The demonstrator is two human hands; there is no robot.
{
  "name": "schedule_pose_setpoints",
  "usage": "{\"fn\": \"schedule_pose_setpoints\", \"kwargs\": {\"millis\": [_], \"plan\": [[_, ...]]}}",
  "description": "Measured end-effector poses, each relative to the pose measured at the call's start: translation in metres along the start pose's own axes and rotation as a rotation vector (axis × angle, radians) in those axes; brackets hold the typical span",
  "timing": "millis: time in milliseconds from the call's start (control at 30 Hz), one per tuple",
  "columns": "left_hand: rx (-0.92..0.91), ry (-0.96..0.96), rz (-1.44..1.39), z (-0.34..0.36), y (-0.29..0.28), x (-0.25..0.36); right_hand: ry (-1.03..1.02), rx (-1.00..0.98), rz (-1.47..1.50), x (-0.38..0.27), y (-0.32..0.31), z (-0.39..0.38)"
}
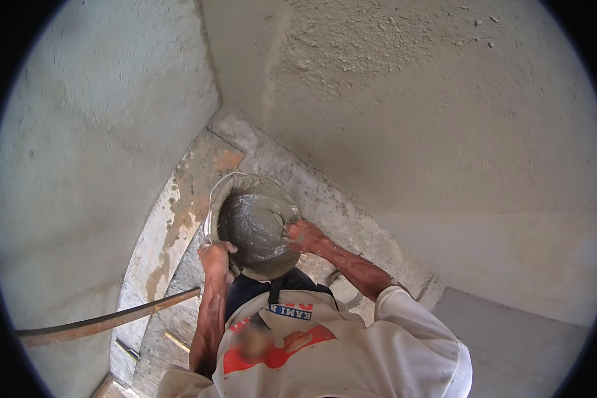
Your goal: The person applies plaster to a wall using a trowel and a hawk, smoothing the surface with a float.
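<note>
Bucket [255,229]: it is sitting in front of the person's chest, raised above the floor and tilted so that its mouth is facing the camera. It is holding wet grey mortar [259,225] that is filling most of the opening. A thin wire handle [220,189] is arching over the upper left of the rim.

Left hand [215,255]: it is closing around the lower left rim of the bucket, fingers curling over the edge and gripping it.

Right hand [302,235]: it is clasping the right side of the rim, fingers wrapping the edge and partly coated in mortar.

Surroundings: two plastered walls [444,132] are meeting in a corner above the bucket; the right one is carrying a rough, freshly applied patch near the top. A stained concrete ledge [172,225] is running along the base of the left wall. A rusty metal bar [106,323] is crossing the lower left, well apart from the bucket. The person is wearing a white shirt [351,345] with a red print.
</note>
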State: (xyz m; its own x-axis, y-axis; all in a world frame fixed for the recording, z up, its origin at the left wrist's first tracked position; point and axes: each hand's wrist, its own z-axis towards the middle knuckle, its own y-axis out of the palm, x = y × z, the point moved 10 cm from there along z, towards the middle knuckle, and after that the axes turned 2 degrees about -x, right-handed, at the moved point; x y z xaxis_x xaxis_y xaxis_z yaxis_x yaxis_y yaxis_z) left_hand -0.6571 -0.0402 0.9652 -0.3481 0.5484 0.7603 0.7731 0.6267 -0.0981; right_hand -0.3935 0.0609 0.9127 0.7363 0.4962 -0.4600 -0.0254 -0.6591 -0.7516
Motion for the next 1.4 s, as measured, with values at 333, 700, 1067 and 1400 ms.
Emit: {"fn": "schedule_pose_setpoints", "kwargs": {"millis": [333,700,1067,1400], "plan": [[0.087,-0.044,-0.016,-0.016,-0.011,0.002,0.357,-0.227,0.949,0.081,-0.143,-0.064],[0.085,-0.011,0.003,0.021,-0.002,0.010,0.276,0.889,-0.088,0.069,-0.368,-0.206],[0.128,-0.058,0.188,-0.108,0.021,0.076,-0.143,0.163,0.029,-0.017,-0.051,-0.074],[0.043,-0.016,-0.139,-0.090,0.024,0.023,0.087,-0.272,0.740,-0.004,-0.274,-0.162]]}}
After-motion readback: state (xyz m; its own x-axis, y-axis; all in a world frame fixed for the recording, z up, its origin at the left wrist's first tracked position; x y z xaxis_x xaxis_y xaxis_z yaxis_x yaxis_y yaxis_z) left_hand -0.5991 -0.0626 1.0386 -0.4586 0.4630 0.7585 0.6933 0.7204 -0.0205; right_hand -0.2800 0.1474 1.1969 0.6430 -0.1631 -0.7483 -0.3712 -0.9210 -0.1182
